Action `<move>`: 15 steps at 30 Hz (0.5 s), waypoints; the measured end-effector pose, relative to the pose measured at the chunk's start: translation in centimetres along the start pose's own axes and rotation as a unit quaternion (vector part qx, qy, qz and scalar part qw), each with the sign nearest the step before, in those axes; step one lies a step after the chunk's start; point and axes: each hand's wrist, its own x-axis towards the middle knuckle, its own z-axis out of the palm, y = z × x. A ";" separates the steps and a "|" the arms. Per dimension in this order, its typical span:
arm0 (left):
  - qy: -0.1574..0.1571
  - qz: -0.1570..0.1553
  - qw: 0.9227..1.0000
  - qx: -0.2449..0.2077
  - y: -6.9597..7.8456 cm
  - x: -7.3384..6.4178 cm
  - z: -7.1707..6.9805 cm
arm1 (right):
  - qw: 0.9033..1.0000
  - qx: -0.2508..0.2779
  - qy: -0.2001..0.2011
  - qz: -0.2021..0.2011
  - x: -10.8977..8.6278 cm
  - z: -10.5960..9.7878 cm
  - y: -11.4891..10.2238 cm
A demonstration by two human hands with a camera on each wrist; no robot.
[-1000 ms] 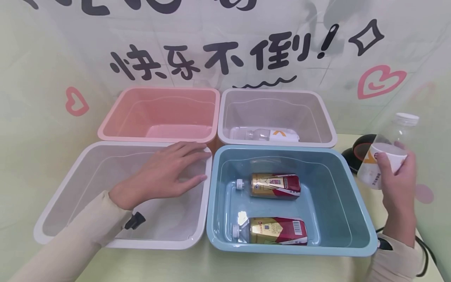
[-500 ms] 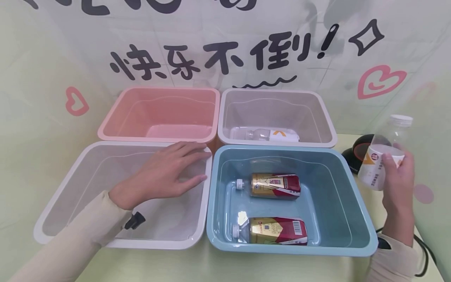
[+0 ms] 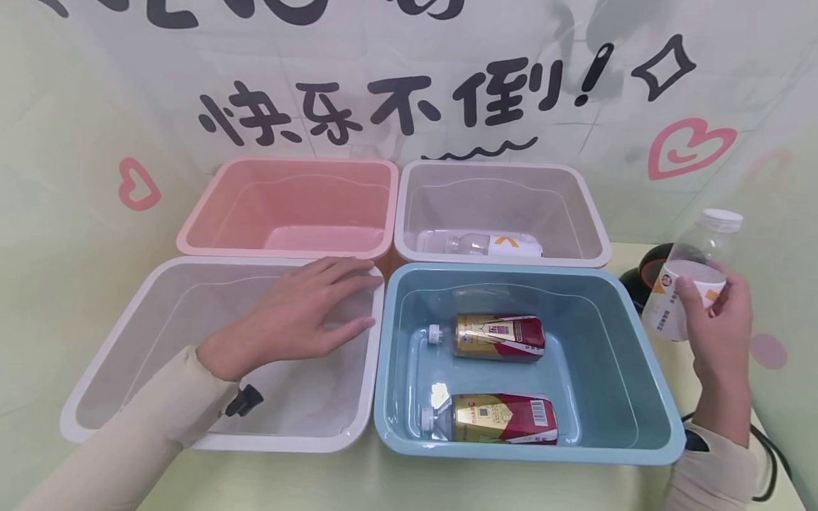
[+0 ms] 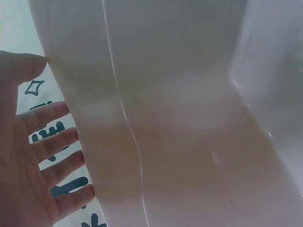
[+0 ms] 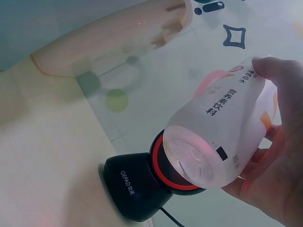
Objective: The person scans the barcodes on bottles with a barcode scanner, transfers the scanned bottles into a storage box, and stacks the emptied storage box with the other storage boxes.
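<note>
My right hand (image 3: 721,333) grips a clear plastic bottle (image 3: 689,291) with a white cap and a white-and-orange label. It holds the bottle tilted, to the right of the blue bin (image 3: 533,456). In the right wrist view the bottle's base (image 5: 191,156) hangs in front of a black barcode scanner (image 5: 135,187) with a red ring. My left hand (image 3: 287,312) lies over the light grey bin (image 3: 281,443), fingers extended. Its fingertips (image 4: 87,191) touch that bin's rim in the left wrist view.
Two bottles (image 3: 500,337) with gold-and-red labels lie in the blue bin. Behind it, a greyish-mauve bin (image 3: 498,195) holds a bottle (image 3: 508,246) with a white label. A pink bin (image 3: 287,252) stands at back left. A black cable (image 3: 770,454) runs along the right side.
My right hand has shifted slightly left with the bottle and turned it, so a different part of the label faces the head camera. My left hand stays where it was.
</note>
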 end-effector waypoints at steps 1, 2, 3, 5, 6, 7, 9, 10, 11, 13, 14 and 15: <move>0.000 0.000 1.000 0.000 0.0 0.0 0.0 | 1.000 0.001 0.002 0.000 0.0 0.0 0.0; 0.000 0.000 1.000 0.000 0.0 0.0 0.0 | 1.000 0.002 0.003 0.001 0.0 0.1 0.0; 0.000 0.000 1.000 0.000 0.0 -0.1 0.0 | 1.000 0.002 0.006 0.000 0.0 0.1 0.0; 0.001 0.000 1.000 -0.001 0.0 -0.1 0.1 | 1.000 0.001 0.009 -0.002 -0.1 0.1 0.0; 0.001 -0.001 1.000 -0.001 0.0 -0.1 0.1 | 1.000 -0.004 0.011 -0.003 -0.1 0.2 0.0; 0.002 0.001 1.000 -0.002 0.0 -0.1 0.1 | 1.000 -0.004 0.013 -0.006 -0.1 0.2 0.1; 0.002 0.001 1.000 -0.003 0.0 -0.1 0.1 | 1.000 -0.007 0.014 -0.010 -0.1 0.3 0.1; 0.003 0.002 1.000 -0.004 0.0 -0.1 0.1 | 1.000 -0.006 0.013 -0.007 -0.1 0.3 0.1; 0.004 0.002 1.000 -0.004 0.0 -0.1 0.1 | 1.000 -0.005 0.013 -0.007 -0.1 0.4 0.1; 0.005 0.002 1.000 -0.004 0.0 -0.1 0.1 | 1.000 -0.005 0.012 -0.001 -0.1 0.4 0.1; 0.005 0.001 1.000 -0.003 0.0 0.0 0.1 | 1.000 -0.008 0.011 0.003 -0.1 0.4 0.1; 0.004 0.001 1.000 -0.003 0.0 0.0 0.1 | 1.000 -0.008 0.011 0.008 -0.1 0.4 0.1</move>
